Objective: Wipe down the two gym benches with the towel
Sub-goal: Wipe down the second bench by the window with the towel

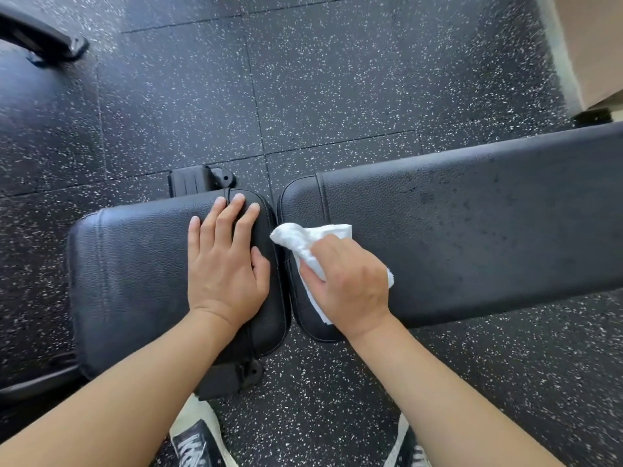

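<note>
**Black vinyl, white towel: two benches end to end**

Black pebbled vinyl fills most of what I see from the head camera. Two padded gym benches sit end to end below me, their rounded ends almost touching across a narrow gap. The left bench [135, 281] runs off toward the left, the right bench [472, 224] stretches away to the right edge.

My left hand [226, 264] lies flat on the left bench near its rounded end, fingers straight and slightly spread, palm down, gripping nothing. My right hand [350, 284] is clenched around a crumpled white towel [310, 241], pressing it onto the rounded end of the right bench just beside the gap. A bunched corner of the towel sticks out ahead of my knuckles, and more of it shows under my palm and at the far side of my hand.

Beneath everything is a dark rubber floor [337, 96] flecked with white, laid in square tiles. A black bracket [199, 182] of the left bench frame shows just beyond its pad. Two black and white sneakers [199, 439] stand at the bottom edge.
</note>
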Tool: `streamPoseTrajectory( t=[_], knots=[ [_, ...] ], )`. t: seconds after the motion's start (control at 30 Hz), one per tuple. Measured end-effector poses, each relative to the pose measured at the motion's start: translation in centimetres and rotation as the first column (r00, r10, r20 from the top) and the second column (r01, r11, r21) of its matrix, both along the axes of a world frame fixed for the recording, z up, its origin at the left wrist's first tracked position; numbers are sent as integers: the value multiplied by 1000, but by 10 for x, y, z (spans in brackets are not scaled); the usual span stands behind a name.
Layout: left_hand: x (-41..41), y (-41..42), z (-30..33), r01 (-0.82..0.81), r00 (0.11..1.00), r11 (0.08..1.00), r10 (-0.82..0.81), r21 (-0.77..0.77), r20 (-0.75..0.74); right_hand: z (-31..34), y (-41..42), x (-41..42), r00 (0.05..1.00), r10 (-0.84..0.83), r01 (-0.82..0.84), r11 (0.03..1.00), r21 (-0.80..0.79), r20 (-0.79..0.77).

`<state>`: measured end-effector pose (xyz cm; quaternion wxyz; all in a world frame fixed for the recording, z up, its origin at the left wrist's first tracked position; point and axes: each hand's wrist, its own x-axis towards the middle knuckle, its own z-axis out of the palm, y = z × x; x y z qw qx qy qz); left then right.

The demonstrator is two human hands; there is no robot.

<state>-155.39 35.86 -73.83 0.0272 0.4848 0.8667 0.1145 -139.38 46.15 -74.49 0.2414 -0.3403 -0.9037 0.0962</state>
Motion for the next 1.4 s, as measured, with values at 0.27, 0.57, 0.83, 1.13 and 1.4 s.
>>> streamPoseTrajectory(
  t=[0.27,0.57,0.83,1.13,1.4],
  knots=[
    [1,-1,5,2,1000,999,-2,-42,-1,12,47,121,974,-210,219,970,-102,88],
    [6,0,17,4,998,995,3,-103,60,7,-53,35,997,-33,29,998,-56,-70],
    [32,6,35,14,973,998,-1,-54,229,12,11,117,999,-49,50,997,-62,17],
    [82,85,27,47,969,998,-54,33,241,11,-13,114,957,-285,289,948,-130,47],
    [116,109,5,-225,970,973,219,49,103,2,48,186,915,-403,402,915,-34,1]
  ],
)
